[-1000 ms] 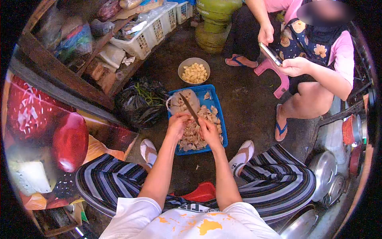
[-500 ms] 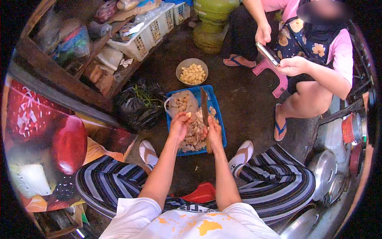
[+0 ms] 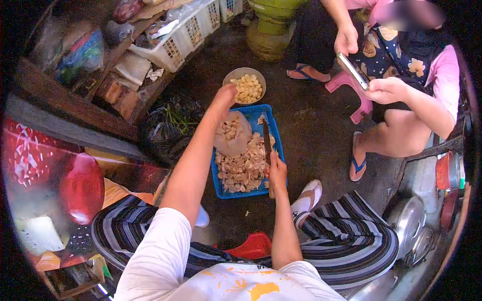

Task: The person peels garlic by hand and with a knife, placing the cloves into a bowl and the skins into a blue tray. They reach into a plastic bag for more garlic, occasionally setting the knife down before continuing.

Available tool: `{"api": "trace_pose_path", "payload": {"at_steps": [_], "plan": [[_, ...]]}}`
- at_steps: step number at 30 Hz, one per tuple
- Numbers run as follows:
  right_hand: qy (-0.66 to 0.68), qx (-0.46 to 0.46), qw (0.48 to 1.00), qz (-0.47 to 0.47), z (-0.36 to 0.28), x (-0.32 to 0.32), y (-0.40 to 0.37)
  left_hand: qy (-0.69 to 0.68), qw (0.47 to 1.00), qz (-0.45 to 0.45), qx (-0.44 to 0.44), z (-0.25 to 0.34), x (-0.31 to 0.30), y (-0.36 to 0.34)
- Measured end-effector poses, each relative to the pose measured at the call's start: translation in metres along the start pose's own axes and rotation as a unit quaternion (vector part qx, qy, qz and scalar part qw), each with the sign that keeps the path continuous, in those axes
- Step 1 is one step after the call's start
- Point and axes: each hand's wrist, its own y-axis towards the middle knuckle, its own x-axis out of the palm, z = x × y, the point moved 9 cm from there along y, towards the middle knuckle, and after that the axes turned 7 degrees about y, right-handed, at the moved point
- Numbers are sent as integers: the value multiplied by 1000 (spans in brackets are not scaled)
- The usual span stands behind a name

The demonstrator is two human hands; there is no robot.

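Note:
My left hand (image 3: 227, 94) reaches to the left rim of a round bowl (image 3: 261, 81) holding pale peeled garlic cloves (image 3: 248, 89). Its fingers are mostly hidden, so I cannot see whether a clove is in them. Closed around a knife handle, my right hand (image 3: 277, 173) is over the right side of a blue tray (image 3: 282, 168). The long knife blade (image 3: 266, 133) points away from me. Garlic skins (image 3: 241, 168) cover much of the tray. A clear plastic bag (image 3: 235, 133) with unpeeled cloves lies at its far left, below my left wrist.
A black plastic bag (image 3: 165, 133) with green stalks lies left of the tray. White baskets (image 3: 175, 45) stand on a shelf at upper left, near a green gas cylinder (image 3: 271, 35). At right, another person holds a phone (image 3: 353, 70) beside a pink stool (image 3: 346, 83). Metal pot lids (image 3: 407, 220) lean at lower right.
My left hand has moved forward from above the tray, where it held a pale clove, to the bowl. My right hand, still gripping the knife, has shifted slightly right and away from the left hand.

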Motion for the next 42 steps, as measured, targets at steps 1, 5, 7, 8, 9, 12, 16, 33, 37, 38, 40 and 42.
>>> {"api": "trace_pose_path", "payload": {"at_steps": [1, 5, 7, 8, 9, 12, 16, 33, 37, 38, 40, 42], "plan": [[7, 2, 1000, 0, 0, 1, 1, 94, 996, -7, -8, -15, -9, 6], [-11, -1, 1000, -2, 8, -2, 7, 391, 919, -50, -4, -87, -28, 11], [-32, -11, 999, -4, 17, -4, 13, 571, 820, -22, 38, -97, -24, 2], [-37, -17, 999, -3, 21, -4, 15, 616, 785, 0, 63, -101, -23, -2], [-43, -23, 999, -2, 22, -5, 16, 585, 805, 32, 100, -102, -26, -5], [-68, -29, 997, 9, 13, -4, 10, 582, 786, 72, 197, -126, -30, 13], [-55, 1, 999, 0, 15, -1, 8, 605, 700, 67, 373, -146, -19, 19], [-372, -191, 907, 56, -36, 10, -4, 20, 994, 102, 43, -94, -40, -71], [-272, -290, 917, 32, -67, 32, -22, -139, 987, 70, -27, -86, -22, -100], [-229, -316, 921, 13, -71, 40, -22, -154, 986, 63, -16, -77, -15, -109], [-159, -290, 943, -41, -80, 53, -29, -143, 988, 64, -17, -73, -10, -122], [-103, -182, 972, -108, -82, 66, -43, -128, 990, 66, 0, -73, -7, -130]]}}
